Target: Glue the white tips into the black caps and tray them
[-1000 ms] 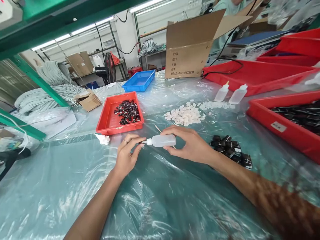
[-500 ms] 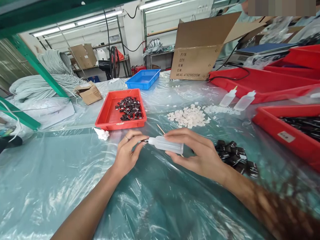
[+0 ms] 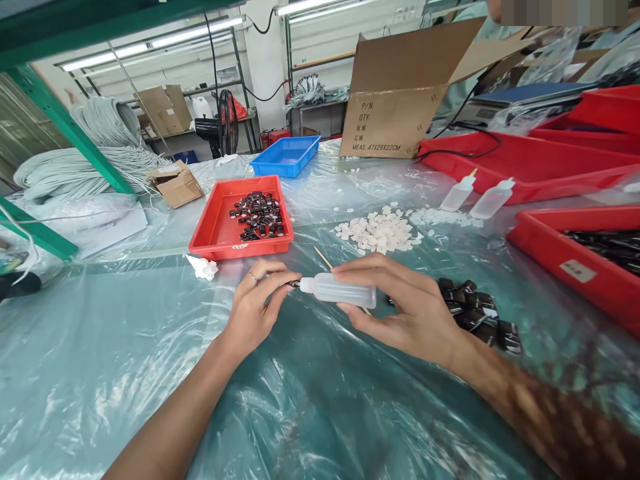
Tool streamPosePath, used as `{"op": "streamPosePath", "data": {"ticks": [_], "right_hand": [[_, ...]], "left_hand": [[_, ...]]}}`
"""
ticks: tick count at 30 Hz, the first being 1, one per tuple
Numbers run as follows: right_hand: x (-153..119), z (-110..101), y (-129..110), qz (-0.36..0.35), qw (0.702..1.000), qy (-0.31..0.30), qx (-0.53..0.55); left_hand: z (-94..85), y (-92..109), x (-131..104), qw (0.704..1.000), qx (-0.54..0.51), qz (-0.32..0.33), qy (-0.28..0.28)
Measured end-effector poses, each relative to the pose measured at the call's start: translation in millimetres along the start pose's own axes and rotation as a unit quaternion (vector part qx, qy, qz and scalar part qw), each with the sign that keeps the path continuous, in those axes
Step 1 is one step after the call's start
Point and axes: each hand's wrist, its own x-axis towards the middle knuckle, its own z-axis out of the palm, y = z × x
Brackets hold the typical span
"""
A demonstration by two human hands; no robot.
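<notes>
My left hand [image 3: 260, 297] is closed, pinching a small black piece [image 3: 294, 283] between thumb and fingertips; most of it is hidden. My right hand [image 3: 405, 307] grips a translucent white squeeze bottle [image 3: 345, 291], tilted nearly level, its nozzle end pointing left at the black piece. Whether the nozzle touches the piece I cannot tell. A thin wooden stick [image 3: 323, 257] shows behind the bottle, partly covered by it and the right hand. Beside my right wrist lies a pile of black pieces [image 3: 475, 310]. Beyond the hands is a heap of small whitish flat pieces [image 3: 377, 230].
A red tray [image 3: 210, 217] holding small black parts stands behind my left hand, with crumpled white tissue [image 3: 203, 267] near its corner. Farther back are a blue tray [image 3: 285, 160] and a cardboard box [image 3: 385, 120]. Two squeeze bottles [image 3: 493, 199] and red bins [image 3: 545, 240] stand right.
The bottle in my right hand has shifted slightly right. My left hand keeps its pinch on the black piece, almost unmoved.
</notes>
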Motion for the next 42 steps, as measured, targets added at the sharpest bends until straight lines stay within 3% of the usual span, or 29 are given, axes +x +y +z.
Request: {"op": "streamPosePath", "data": {"ticks": [10, 13, 15, 17, 19, 21, 23, 26, 31, 37, 42], "right_hand": [[-6.2, 5.2, -2.9, -0.100, 0.992, 0.006, -0.076], [-5.6, 5.1, -4.4, -0.084, 0.994, 0.009, -0.068], [-4.1, 5.1, -4.4, -0.014, 0.999, 0.016, -0.025], [-2.7, 5.8, -1.2, 0.106, 0.992, 0.030, 0.068], [-2.3, 7.1, 5.2, 0.241, 0.950, 0.050, 0.194], [-2.7, 8.8, 12.5, 0.340, 0.888, 0.069, 0.301], [-3.5, 10.3, 18.1, 0.385, 0.847, 0.084, 0.357], [-4.5, 11.9, 20.9, 0.398, 0.829, 0.099, 0.380], [-4.6, 12.8, 21.3, 0.383, 0.845, 0.100, 0.359], [-4.2, 13.2, 18.3, 0.299, 0.909, 0.056, 0.284], [-5.7, 13.6, 10.1, 0.228, 0.957, 0.023, 0.179]], "left_hand": [[0.7, 1.0, 1.7, 1.000, -0.002, -0.006, 0.002], [-0.4, 1.0, 1.8, 1.000, -0.001, -0.005, -0.001], [-0.1, 0.7, 1.7, 1.000, -0.002, -0.008, -0.001], [0.7, 1.1, 1.4, 1.000, -0.006, -0.013, -0.001], [1.1, 2.5, 0.6, 1.000, -0.011, -0.022, -0.007], [0.4, 5.2, -0.6, 0.998, -0.017, -0.052, -0.028], [-1.4, 8.4, -1.8, 0.994, -0.025, -0.093, -0.059], [-4.4, 11.8, -2.2, 0.984, -0.040, -0.140, -0.102], [-3.0, 7.9, -2.6, 0.978, -0.063, -0.175, -0.099], [2.2, 0.3, -6.2, 0.979, -0.079, -0.178, -0.052], [1.2, 3.3, -4.7, 0.984, -0.050, -0.163, -0.052]]}}
